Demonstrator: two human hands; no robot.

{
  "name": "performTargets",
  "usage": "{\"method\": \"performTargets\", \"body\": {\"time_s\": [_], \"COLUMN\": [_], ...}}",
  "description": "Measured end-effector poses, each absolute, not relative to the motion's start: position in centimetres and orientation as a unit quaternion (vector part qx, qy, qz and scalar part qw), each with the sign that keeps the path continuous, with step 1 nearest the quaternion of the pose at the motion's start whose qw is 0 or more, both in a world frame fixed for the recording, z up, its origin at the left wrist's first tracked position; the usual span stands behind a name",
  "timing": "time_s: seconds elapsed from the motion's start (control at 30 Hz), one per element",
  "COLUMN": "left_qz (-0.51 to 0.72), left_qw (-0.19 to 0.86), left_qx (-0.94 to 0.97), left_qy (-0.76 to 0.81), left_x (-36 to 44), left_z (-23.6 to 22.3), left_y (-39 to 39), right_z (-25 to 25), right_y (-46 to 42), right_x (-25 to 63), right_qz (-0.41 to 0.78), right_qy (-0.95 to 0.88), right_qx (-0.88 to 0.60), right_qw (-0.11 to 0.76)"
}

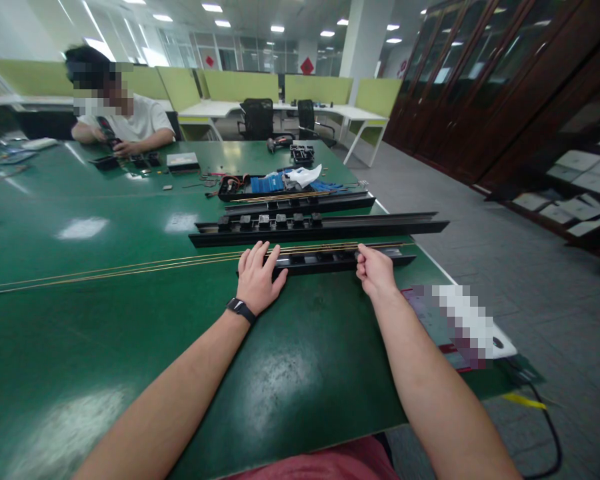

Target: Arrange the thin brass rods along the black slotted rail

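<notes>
My left hand, with a dark band at the wrist, lies with fingers spread over the left end of a black channel-shaped rail. Beneath its fingertips run long, thin gold-coloured rods, which stretch far out to the left across the table. Farther right along the same rail, my right hand is closed, thumb and forefinger pinching at the rods. How many rods sit in that pinch is hidden. Dark parts show inside the rail between the hands.
Behind lie longer black rails with several small blocks, and another rail. A black tray holds wires and blue material. Across the green table a person handles a dark tool. A pixelated flat item lies at right.
</notes>
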State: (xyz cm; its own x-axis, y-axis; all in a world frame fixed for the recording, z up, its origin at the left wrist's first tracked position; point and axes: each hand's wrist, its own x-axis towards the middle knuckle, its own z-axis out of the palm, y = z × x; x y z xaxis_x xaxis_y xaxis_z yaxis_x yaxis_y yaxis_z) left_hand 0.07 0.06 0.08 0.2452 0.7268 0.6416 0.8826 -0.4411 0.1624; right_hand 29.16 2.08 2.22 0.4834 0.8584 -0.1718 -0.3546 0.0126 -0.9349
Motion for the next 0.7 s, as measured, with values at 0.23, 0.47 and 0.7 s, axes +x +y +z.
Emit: {"method": "performTargets", "body": {"time_s": [0.23, 0.47, 0.7], "left_qz": [-0.335, -0.339, -0.338], "left_qw": [0.107, 0.105, 0.106], "left_qx": [-0.779, -0.779, -0.779], "left_qy": [-0.518, -0.518, -0.518], "left_x": [0.04, 0.07, 0.07], "left_z": [0.17, 0.20, 0.22], "left_y": [0.00, -0.01, -0.03], "right_z": [2.18, 2.28, 2.18], "right_y": [2.04, 1.84, 1.95], "right_x": [29.17, 28.86, 28.90], "right_qz": [0.452, 0.454, 0.456], "right_qy": [-0.235, -0.253, -0.251], "right_qx": [-0.542, -0.544, -0.542], "right_qw": [0.668, 0.658, 0.659]}}
